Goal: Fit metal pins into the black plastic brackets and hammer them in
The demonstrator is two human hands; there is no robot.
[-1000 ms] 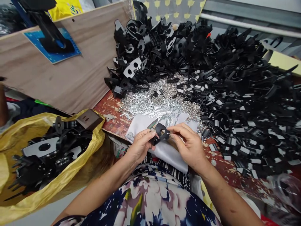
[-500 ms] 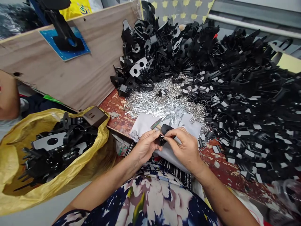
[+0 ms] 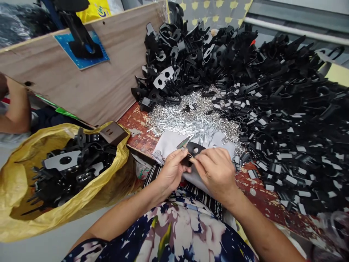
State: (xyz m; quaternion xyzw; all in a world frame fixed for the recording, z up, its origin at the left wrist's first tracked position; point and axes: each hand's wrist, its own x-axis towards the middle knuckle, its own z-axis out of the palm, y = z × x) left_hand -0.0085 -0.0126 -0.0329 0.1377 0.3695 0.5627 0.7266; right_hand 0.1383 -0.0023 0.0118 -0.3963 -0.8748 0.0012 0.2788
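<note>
Left hand [image 3: 173, 169] pinches a black plastic clip piece with a round hole [image 3: 192, 146], above the smooth grey sheet [image 3: 167, 141] draped at the red chipped-paint tabletop's [image 3: 140, 136] near edge. Right hand [image 3: 216, 170] has fingers pressed together at the piece's near end; contents too small to tell. Silver metal pins [image 3: 182, 122] heap just beyond.

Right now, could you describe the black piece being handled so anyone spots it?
From the red table, go to the silver pins, then the grey cloth at their near edge. Over that cloth, the black piece shows between the left hand and right hand. Unlike the heaped black parts, it is held.
</note>
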